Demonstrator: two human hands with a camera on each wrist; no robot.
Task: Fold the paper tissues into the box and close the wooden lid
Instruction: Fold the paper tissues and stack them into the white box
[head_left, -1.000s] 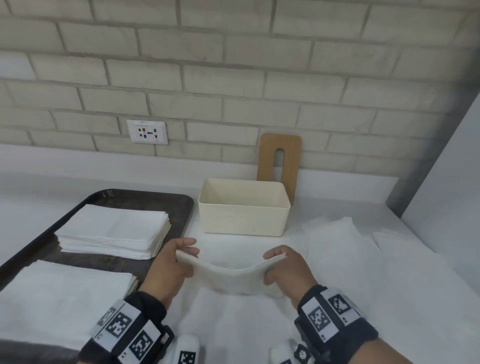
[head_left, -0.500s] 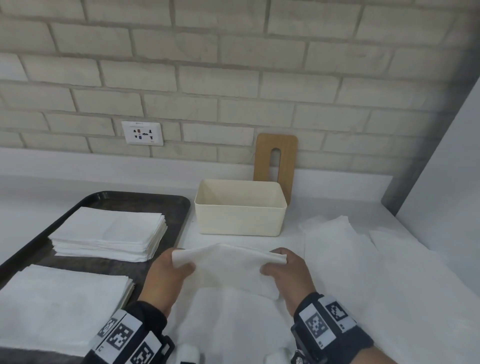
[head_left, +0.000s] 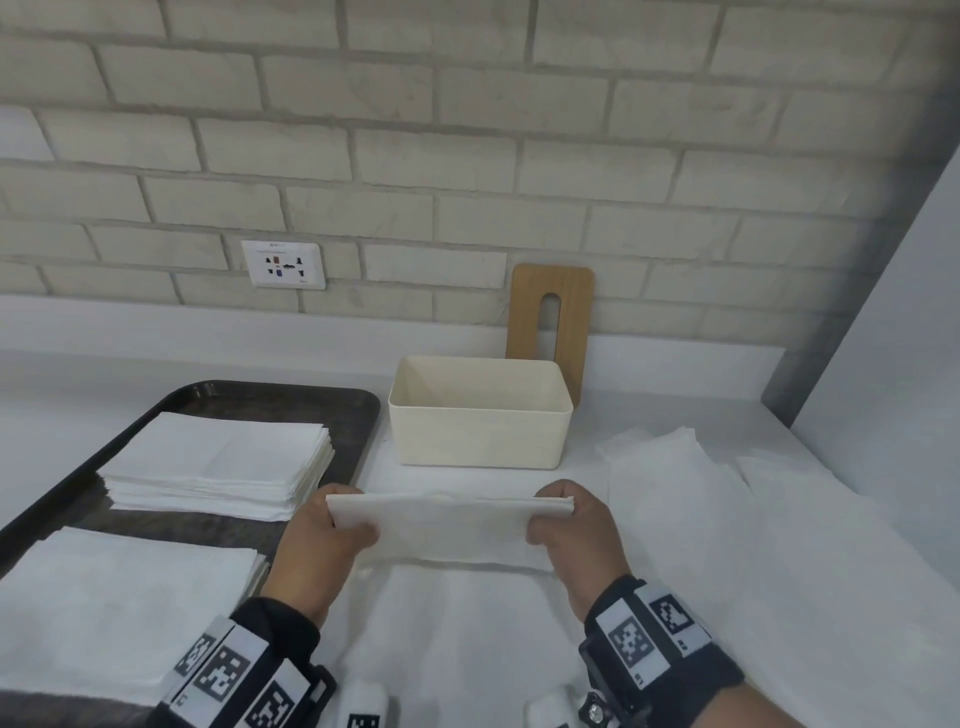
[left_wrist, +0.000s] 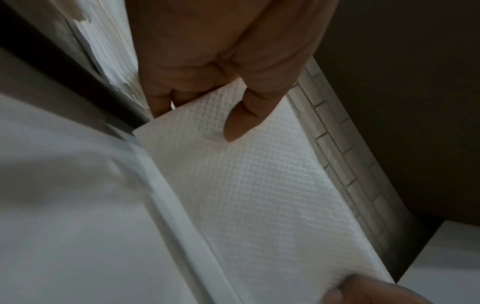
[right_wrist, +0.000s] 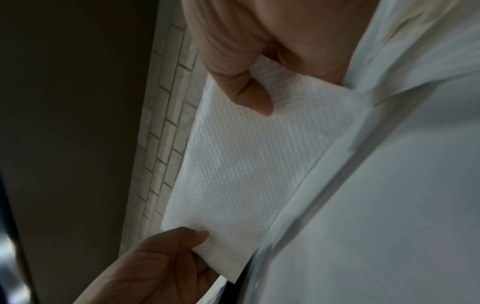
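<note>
A folded white paper tissue is stretched flat between both hands, lifted above the counter in front of the box. My left hand pinches its left end, thumb on top. My right hand pinches its right end the same way. The cream box stands open just behind the tissue, and nothing shows inside it. The wooden lid with its slot leans upright against the brick wall behind the box.
A dark tray on the left carries two stacks of folded tissues. Loose unfolded tissues lie spread over the white counter to the right and under the hands. A pale wall panel bounds the right side.
The tissue sagged between the hands a second ago; it is now pulled taut and held higher, closer to the box. Both hands kept their hold throughout.
</note>
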